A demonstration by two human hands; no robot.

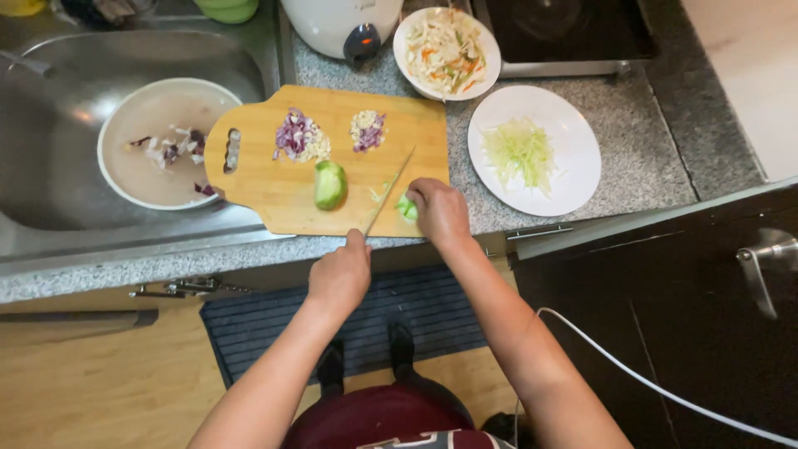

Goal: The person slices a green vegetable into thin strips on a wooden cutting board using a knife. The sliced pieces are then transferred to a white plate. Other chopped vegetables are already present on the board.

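Down at the left, the steel sink (50, 125) takes up the most room, with a white bowl (125, 179) of onion scraps sitting in it. Next comes the speckled granite counter (648, 158), and on it the wooden cutting board (283, 195), whose handle end overlaps the bowl's rim. A white plate (573, 179) with pale green shreds lies just right of the board; a smaller bowl of mixed shredded vegetables (446, 51) stands behind it. On the board lie two small heaps of chopped red onion and garlic (301, 139) and a green vegetable half (330, 185). The left hand (341, 273) is wrapped around the handle of a knife (391, 189), whose blade slants across the board's near right corner. The right hand (439, 208) presses its curled fingers onto a small green piece (406, 208) just beside the blade.
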